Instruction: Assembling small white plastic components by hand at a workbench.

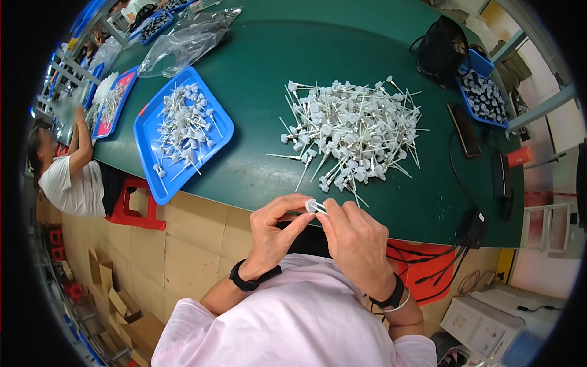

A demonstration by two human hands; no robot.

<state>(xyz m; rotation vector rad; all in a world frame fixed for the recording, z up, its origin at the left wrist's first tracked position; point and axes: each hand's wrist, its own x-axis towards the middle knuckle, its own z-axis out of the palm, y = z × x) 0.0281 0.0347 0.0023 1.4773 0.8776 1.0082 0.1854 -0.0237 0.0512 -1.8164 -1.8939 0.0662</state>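
Just in front of the table's near edge, both my hands meet on one small white plastic piece (312, 206) with thin prongs or stems. My left hand (275, 227) pinches its whitish head between thumb and fingertips. From the other side, my right hand (358, 235) grips the thin end, and its fingers cover part of it. Beyond my hands, a large heap of similar pieces (354, 128) with white heads and thin pale stems lies on the green table (257, 73). To the left, a blue tray (143, 137) holds a smaller, looser pile of them.
Clear plastic bags (189, 43) lie at the far left. A phone (463, 129), a black bag (440, 52) and a blue tray of dark-and-white parts (483, 101) are at the right. Cables (455, 251) hang by the near right edge. Another person (73, 171) sits at left.
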